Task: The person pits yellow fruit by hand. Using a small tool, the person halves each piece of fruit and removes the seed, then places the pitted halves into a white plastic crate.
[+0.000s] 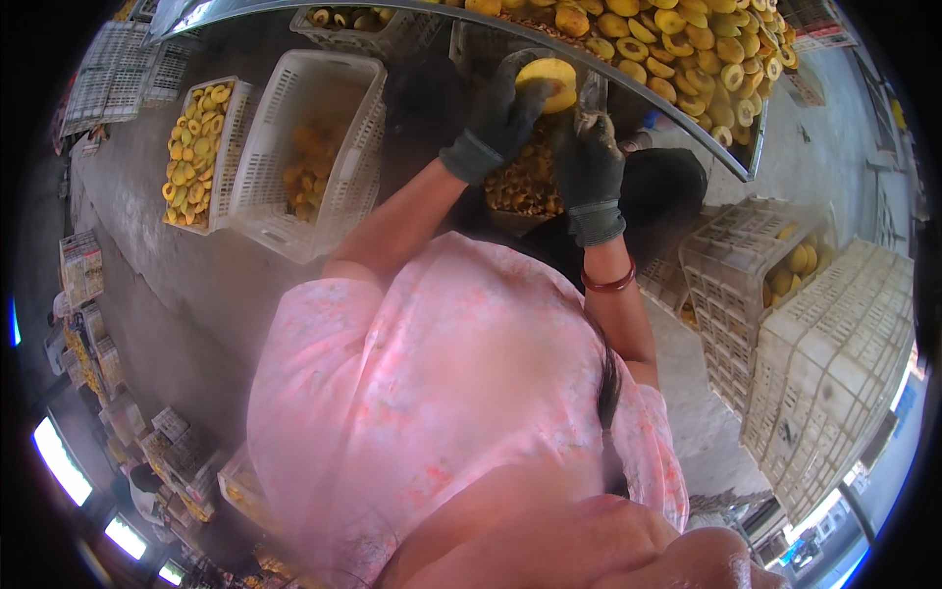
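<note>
Both hands wear dark work gloves. My left hand (504,118) grips a yellow halved fruit (548,85), perhaps a peach, its cut side with a brown pit area turned partly toward my right hand. My right hand (595,158) is closed around a tool with a metal part (592,92) pointing away from me, just right of the fruit; its exact kind cannot be told. Beneath the hands, between my knees, a container holds many brown pits or scraps (524,184). Beyond them lies a heap of cut yellow fruit (684,55) on a metal-edged table (662,110).
At left stand a white plastic crate (254,158) with some fruit at its bottom and a fuller crate of halves (193,158). Crates with fruit (736,258) and a large white crate (831,368) stand at right. Other people and more crates are at the far lower left.
</note>
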Tool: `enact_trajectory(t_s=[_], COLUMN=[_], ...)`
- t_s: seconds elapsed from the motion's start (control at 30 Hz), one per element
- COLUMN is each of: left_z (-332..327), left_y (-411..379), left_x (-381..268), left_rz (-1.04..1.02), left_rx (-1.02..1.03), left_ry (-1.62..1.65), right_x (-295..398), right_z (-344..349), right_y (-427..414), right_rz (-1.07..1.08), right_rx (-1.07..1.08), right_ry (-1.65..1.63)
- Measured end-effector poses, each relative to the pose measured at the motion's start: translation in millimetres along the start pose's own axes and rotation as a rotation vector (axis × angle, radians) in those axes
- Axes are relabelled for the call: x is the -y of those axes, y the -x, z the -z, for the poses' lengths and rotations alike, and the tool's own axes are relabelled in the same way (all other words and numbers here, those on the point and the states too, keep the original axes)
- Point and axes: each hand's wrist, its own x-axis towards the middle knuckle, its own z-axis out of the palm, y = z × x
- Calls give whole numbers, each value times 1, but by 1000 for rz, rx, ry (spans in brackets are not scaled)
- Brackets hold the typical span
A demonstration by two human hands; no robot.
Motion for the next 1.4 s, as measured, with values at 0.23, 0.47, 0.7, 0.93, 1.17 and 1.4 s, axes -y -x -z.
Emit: enact_trajectory(t_s=[0.23, 0.47, 0.7, 0.93, 1.17, 1.4], left_z=[5, -3, 4, 10, 8, 21], left_y=[1, 7, 8, 12, 26, 12], left_x=[0, 13, 11, 26, 35, 32], left_rz=[-128, 52, 26, 79, 361, 75], left_rx=[65, 102, 156, 141, 215, 119], left_ry=[41, 270, 308, 367, 556, 248], right_x=[12, 15, 22, 22, 7, 24], right_z=[2, 2, 25, 14, 3, 28], right_y=[3, 11, 6, 5, 4, -8], right_rz=[-119, -376, -722, -579, 35, -700], right_rx=[11, 317, 560, 596, 563, 853], right_ry=[-578, -1118, -1612, -1515, -904, -1932])
